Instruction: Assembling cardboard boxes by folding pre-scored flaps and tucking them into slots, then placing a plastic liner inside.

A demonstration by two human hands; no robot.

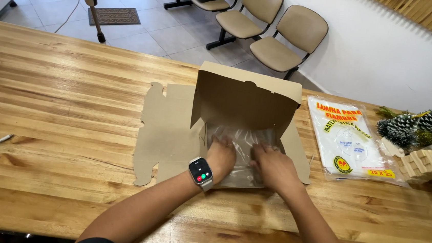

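A brown cardboard box [243, 95] stands partly folded on the wooden table [63, 104], its lid raised toward the far side and its left flap [166, 133] lying flat. A clear plastic sheet [245, 139] lies across the box's bottom. My left hand [221, 157], with a smartwatch on the wrist, presses flat on the sheet's left part. My right hand [271, 164] presses on its right part, fingers spread. Both palms cover the near half of the sheet.
A sealed pack of clear plastic sheets [350, 140] lies right of the box. Pine-cone greenery [418, 127] and a small wooden crate [431, 159] sit at the right edge. Beige chairs [279, 34] and a fan stand [94, 9] are beyond the table.
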